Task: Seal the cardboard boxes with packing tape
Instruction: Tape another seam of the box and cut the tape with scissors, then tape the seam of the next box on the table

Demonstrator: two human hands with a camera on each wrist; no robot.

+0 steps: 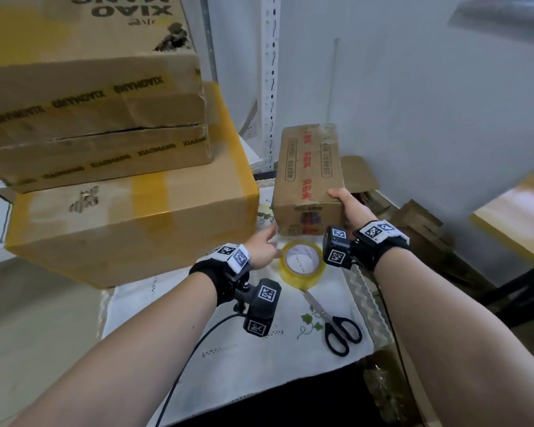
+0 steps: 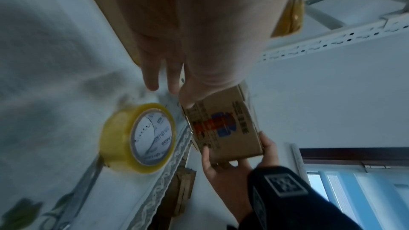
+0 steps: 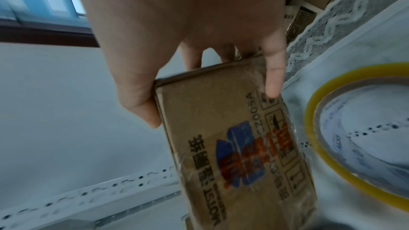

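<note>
While your right hand [image 1: 350, 208] is gripping the small cardboard box [image 1: 309, 177] at its near corner, your left hand [image 1: 261, 249], fingers outstretched and empty, is nearer the packing tape roll [image 1: 302, 266], lying flat at its three o'clock.

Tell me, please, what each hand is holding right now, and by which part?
The right hand grips the small box at its near right corner, thumb on top, fingers on the end face. The left hand holds nothing.
</note>
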